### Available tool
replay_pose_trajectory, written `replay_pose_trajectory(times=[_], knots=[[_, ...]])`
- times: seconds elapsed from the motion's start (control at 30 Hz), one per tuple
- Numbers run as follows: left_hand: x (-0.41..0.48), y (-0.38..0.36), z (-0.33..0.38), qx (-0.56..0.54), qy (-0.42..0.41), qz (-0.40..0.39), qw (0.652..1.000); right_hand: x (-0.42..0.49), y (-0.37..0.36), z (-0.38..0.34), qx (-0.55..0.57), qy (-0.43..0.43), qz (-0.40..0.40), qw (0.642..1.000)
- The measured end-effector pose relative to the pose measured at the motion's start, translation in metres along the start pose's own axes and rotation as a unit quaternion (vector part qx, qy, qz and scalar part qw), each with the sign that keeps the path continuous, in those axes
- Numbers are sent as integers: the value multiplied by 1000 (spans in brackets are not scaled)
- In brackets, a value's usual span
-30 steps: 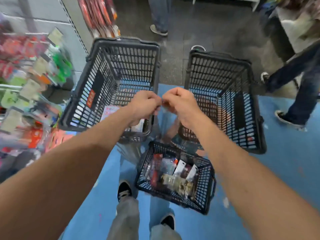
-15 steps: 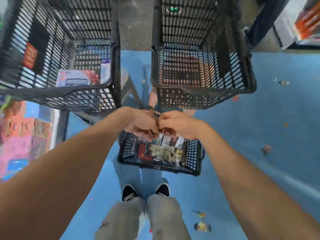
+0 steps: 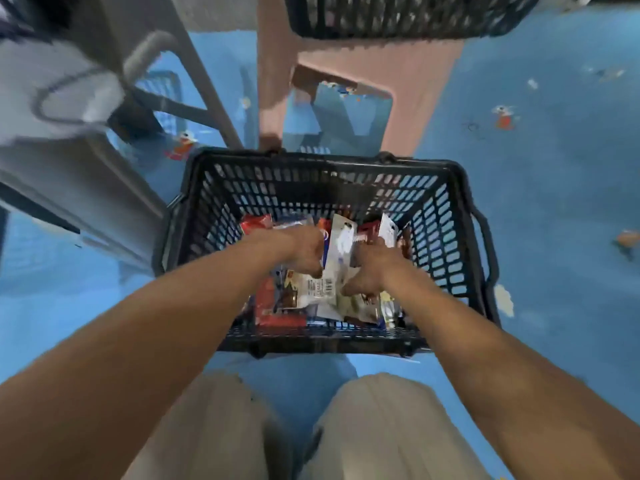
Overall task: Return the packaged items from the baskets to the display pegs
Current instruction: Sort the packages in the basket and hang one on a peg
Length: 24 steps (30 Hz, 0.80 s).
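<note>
A small black basket [image 3: 450, 244] stands on the blue floor in front of my knees, holding several packaged items in red, white and brown. Both my hands are down inside it. My left hand [image 3: 306, 252] has its fingers curled against the left edge of a white package [image 3: 341, 247] that stands upright between the hands. My right hand [image 3: 369, 271] sits just right of that package, its fingers bent down among the packages; what they hold is hidden. A barcoded packet [image 3: 320, 287] lies under the left hand.
A pink stool [image 3: 415, 84] stands just behind the basket, carrying a larger black basket [image 3: 398, 19] at the top edge. A grey stool [image 3: 86, 168], blurred, is at the left. My beige trouser legs [image 3: 381, 427] fill the bottom.
The view has tipped down onto the small basket. My hands, which were together above it pinching something small, have parted and dropped into the basket among the packages.
</note>
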<state>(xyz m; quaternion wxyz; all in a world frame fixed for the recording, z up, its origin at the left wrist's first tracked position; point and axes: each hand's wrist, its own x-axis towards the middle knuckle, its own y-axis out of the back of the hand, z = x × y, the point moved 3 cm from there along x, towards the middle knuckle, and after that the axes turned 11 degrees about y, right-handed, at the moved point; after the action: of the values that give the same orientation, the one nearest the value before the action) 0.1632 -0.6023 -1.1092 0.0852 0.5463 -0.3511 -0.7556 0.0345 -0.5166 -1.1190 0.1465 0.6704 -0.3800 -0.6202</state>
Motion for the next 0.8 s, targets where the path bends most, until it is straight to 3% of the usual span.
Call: replay_pose_trajectory(times=[0.1,0.2,0.37,0.47,0.57,0.7,0.8], knots=[[42,-24,-4,86,-7,-7,996,35,-23,10,9,16,-38,999],[69,-41,-9,144,3,-17,989,57,-33,15,-50,19,-50,997],[89,-53,-12,197,-5,54,979,76,-39,8,-75,38,-44,995],[93,-61,-7,221,-6,60,973,76,-41,7,-77,29,-86,993],[91,-67,-4,197,-2,36,980,75,-42,6,-85,34,-106,990],[83,-61,-12,72,7,22,997,74,-36,1,-24,49,-62,997],[81,-61,-19,9,20,53,998,72,-46,1,20,12,-154,988]])
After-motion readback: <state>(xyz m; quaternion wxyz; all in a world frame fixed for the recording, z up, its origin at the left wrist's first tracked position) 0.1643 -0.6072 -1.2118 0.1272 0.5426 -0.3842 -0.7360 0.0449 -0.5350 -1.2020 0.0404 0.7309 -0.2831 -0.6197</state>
